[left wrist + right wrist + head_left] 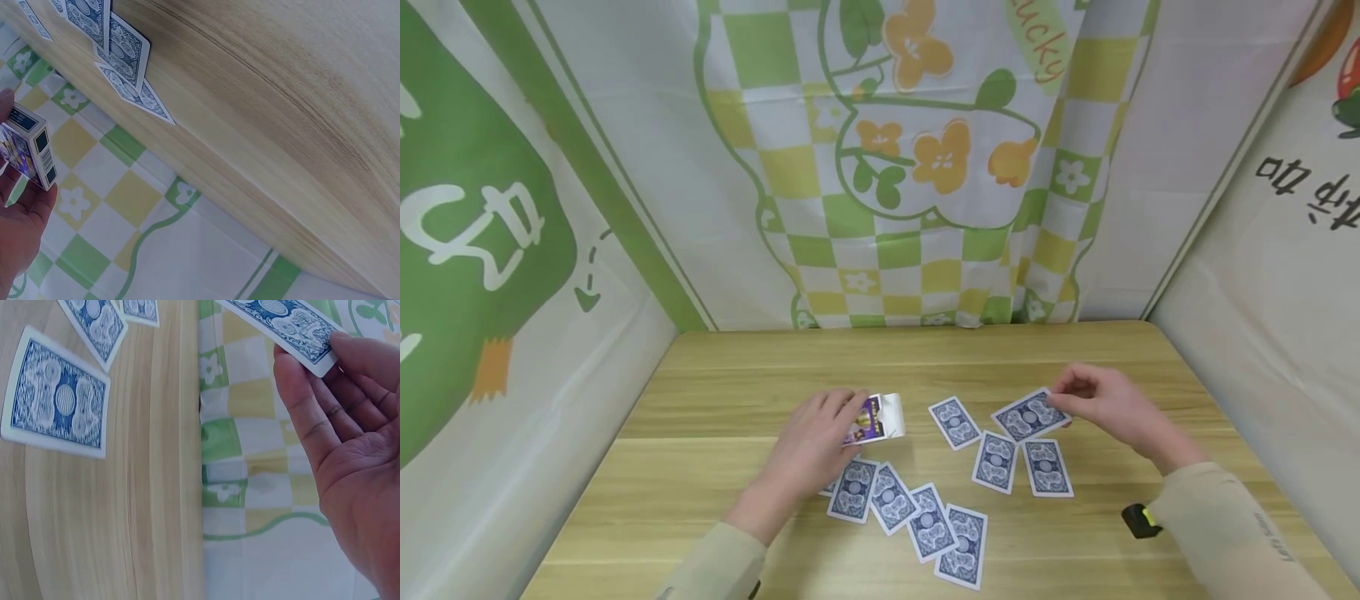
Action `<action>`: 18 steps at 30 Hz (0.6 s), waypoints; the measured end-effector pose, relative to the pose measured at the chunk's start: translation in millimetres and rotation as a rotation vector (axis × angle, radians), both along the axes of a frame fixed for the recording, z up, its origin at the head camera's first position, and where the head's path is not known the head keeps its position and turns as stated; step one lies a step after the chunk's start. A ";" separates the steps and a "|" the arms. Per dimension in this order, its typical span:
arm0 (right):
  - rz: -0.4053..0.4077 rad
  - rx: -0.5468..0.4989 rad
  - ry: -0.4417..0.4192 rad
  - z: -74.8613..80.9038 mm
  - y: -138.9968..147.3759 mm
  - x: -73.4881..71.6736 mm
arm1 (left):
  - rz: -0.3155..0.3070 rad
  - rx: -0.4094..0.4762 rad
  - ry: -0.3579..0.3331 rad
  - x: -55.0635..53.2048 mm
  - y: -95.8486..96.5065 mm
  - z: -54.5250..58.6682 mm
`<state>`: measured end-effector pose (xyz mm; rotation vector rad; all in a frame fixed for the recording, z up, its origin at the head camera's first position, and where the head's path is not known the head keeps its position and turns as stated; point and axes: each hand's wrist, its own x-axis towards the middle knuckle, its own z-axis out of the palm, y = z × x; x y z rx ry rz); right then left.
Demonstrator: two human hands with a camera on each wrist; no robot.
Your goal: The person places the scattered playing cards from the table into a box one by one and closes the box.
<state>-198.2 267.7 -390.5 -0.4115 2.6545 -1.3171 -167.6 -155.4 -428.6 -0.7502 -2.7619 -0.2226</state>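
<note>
My left hand (pixel 811 446) grips a playing-card box (pixel 867 422) with a purple picture on its face. A white flap (pixel 892 415) sticks out at the box's right end. In the left wrist view the box (pixel 26 150) sits between thumb and fingers. My right hand (pixel 1105 410) pinches one corner of a playing card (pixel 1028 416), its blue patterned back showing. The right wrist view shows thumb and forefinger on this card (pixel 281 325). Just below and left of it, face-down cards (pixel 955 422) lie on the table. Another group of cards (pixel 933 522) forms a slanting, partly overlapping row.
The wooden table (pixel 700 375) has its far edge against a green-and-yellow checkered cloth (pixel 917 250). Printed white cloth walls (pixel 1262 275) stand on both sides. A black device (pixel 1141 521) with a yellow-green edge is at my right sleeve (pixel 1217 533).
</note>
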 end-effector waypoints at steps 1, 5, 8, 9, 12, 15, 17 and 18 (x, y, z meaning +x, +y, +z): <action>-0.001 -0.013 0.001 0.0 -2.2 -0.2 | 0.000 -0.004 0.002 -0.4 0.7 0.0; -0.011 -0.052 0.005 0.6 -11.3 -0.1 | -0.006 -0.010 0.017 -1.5 3.5 0.6; -0.022 -0.082 0.016 2.2 -18.7 0.5 | -0.012 -0.020 0.029 -2.4 6.0 0.9; -0.024 -0.099 0.017 2.6 -21.3 0.7 | -0.015 -0.022 0.032 -2.7 6.8 0.9; -0.030 -0.162 0.012 4.0 -29.3 1.6 | -0.024 -0.022 0.045 -3.1 8.9 0.6; -0.040 -0.237 -0.007 4.2 -36.7 2.1 | -0.037 -0.012 0.064 -3.0 10.7 0.7; -0.043 -0.275 -0.014 4.1 -41.0 2.5 | -0.042 -0.011 0.078 -3.1 11.7 0.5; -0.044 -0.290 -0.015 4.0 -42.9 2.6 | -0.044 -0.012 0.083 -3.0 12.1 0.6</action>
